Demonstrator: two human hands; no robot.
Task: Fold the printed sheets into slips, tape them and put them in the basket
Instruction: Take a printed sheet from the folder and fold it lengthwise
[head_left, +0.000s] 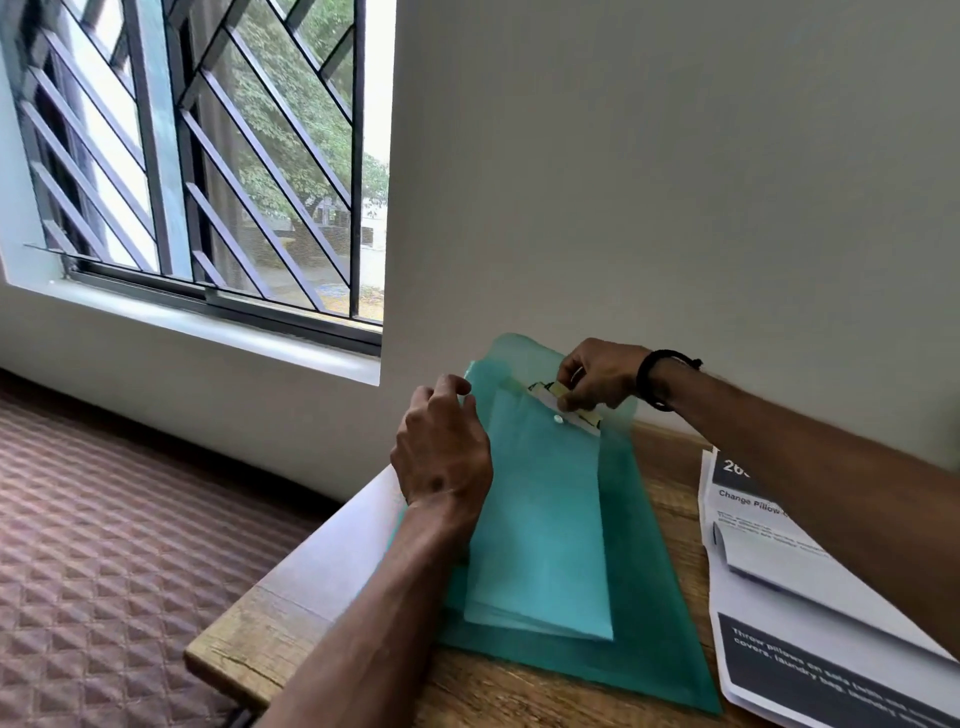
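printed sheets (563, 402) are pinched at the green folder (649, 597) mouth by the right hand (597, 374); folder edge apparently gripped by the left hand (441, 447); paper could be torn if tugged askew

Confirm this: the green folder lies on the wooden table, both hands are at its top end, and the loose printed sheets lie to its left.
Wrong side. In the head view the loose printed sheets lie to the right of the green folder, which is on the wooden table, with the left hand and right hand at its top end.
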